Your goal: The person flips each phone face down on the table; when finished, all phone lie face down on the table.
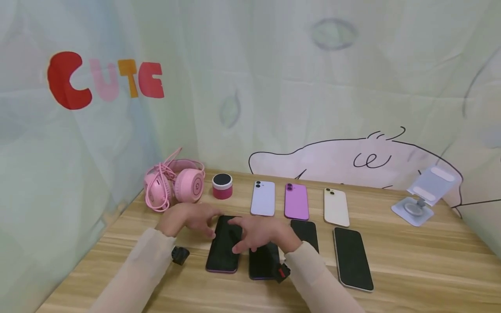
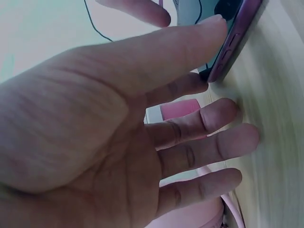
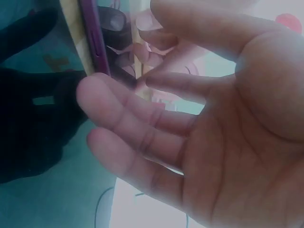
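Observation:
A smartphone with a dark screen and purple edge lies face up on the wooden table. At its left side is my left hand, fingers relaxed and spread. In the left wrist view its thumb tip is at the phone's edge; whether it touches is unclear. My right hand is over the phone's right side, fingers loosely extended, gripping nothing. Partly beneath this hand lies a second dark-screened phone. The right wrist view shows fingers by a purple phone edge and their reflection in dark glass.
Two more dark-screened phones lie to the right. Behind are a pale blue phone, a purple phone and a cream phone, backs up. Pink headphones and a small speaker stand back left, a folding stand back right.

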{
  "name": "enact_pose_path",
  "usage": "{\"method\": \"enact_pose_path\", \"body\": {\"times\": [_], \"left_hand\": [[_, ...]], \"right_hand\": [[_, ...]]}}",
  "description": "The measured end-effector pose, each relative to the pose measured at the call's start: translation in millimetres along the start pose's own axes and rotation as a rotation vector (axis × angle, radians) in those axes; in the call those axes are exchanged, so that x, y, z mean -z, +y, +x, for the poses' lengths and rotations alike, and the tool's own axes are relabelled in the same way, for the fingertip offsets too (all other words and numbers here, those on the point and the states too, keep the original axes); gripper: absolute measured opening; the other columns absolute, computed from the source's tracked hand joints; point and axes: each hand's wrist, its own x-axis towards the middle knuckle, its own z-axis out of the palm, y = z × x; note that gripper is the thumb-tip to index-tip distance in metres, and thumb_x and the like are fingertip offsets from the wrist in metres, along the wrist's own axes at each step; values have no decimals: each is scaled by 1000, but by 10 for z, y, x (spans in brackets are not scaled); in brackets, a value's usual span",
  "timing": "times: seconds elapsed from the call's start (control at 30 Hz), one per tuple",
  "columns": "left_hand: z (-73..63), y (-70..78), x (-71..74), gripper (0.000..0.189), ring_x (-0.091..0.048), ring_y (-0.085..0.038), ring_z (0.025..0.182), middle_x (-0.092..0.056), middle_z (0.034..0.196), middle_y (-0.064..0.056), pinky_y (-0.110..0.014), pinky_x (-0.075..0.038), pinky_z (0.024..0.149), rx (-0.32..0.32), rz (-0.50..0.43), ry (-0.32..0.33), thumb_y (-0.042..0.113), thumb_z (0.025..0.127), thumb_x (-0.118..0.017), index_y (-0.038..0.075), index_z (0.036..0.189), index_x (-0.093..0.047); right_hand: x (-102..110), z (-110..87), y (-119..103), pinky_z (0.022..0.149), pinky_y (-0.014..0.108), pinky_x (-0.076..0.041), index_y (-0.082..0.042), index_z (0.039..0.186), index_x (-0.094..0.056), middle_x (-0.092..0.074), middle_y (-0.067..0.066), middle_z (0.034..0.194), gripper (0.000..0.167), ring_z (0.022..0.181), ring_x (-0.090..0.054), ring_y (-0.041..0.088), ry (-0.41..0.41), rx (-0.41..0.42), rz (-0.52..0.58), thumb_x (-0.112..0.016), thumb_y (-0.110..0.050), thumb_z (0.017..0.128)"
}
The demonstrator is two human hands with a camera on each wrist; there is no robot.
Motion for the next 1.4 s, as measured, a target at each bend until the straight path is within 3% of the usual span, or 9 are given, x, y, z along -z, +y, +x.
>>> {"method": "enact_pose_path", "body": {"times": [0.1,0.2,0.3,0.4,0.5,0.7,0.8,1.1,1.4], "left_hand": [[27,40,-16,47,-52,-21,84,-56,89,-5,-37,-47,82,-16,54,15,18,88,-75,0,128,-59],[56,95,-31,32,-53,-19,79,-57,85,-4,-34,-47,77,-23,103,34,19,90,-72,0,114,-63],[77,143,-50,23,-54,-18,80,-59,87,-3,-35,-49,79,9,113,41,22,93,-69,2,104,-63],[95,142,-78,20,-54,-19,80,-58,86,-4,-35,-49,78,37,82,48,21,94,-68,3,100,-63],[119,90,-99,22,-55,-19,78,-57,85,-3,-33,-48,74,32,26,56,19,94,-69,1,105,-61],[121,-9,-116,39,-61,-18,71,-60,87,-6,-30,-49,69,48,-226,47,13,94,-67,-1,128,-53],[112,-11,-111,40,-62,-19,71,-61,89,-9,-31,-50,70,78,-336,51,5,94,-61,-1,131,-49],[185,2,-133,34,-63,-19,57,-60,86,-14,-30,-56,59,188,-527,112,1,92,-48,-1,126,-51],[204,-80,-143,24,-62,-18,56,-57,84,-13,-30,-56,58,192,-640,95,4,92,-48,0,115,-51]], "right_hand": [[-41,23,-33,83,31,-48,-15,154,-36,-67,4,86,74,72,-66,18,14,-24,-44,-74,-26,92],[-96,49,-74,88,31,-49,-14,152,-41,-67,6,109,73,87,-65,16,54,-50,-152,-74,-33,91],[-154,71,-105,99,34,-47,-12,150,-45,-62,6,130,71,102,-60,15,79,-72,-235,-74,-39,90],[-192,84,-118,102,36,-46,-13,149,-46,-59,6,137,71,108,-58,15,88,-92,-265,-73,-42,90],[-201,99,-116,101,36,-46,-15,149,-47,-60,5,136,71,106,-57,16,89,-99,-260,-74,-41,90],[-204,127,-97,102,34,-45,-15,150,-45,-60,6,136,73,106,-57,15,84,-87,-273,-75,-40,89],[-201,133,-97,104,35,-43,-16,152,-44,-58,6,139,75,110,-57,15,75,-88,-286,-75,-42,89],[-210,148,-118,107,33,-41,-11,153,-42,-52,5,147,79,120,-55,13,67,-59,-330,-75,-42,89],[-229,153,-112,106,35,-41,-14,157,-34,-50,6,149,87,115,-55,14,65,-86,-285,-73,-50,88]]}}
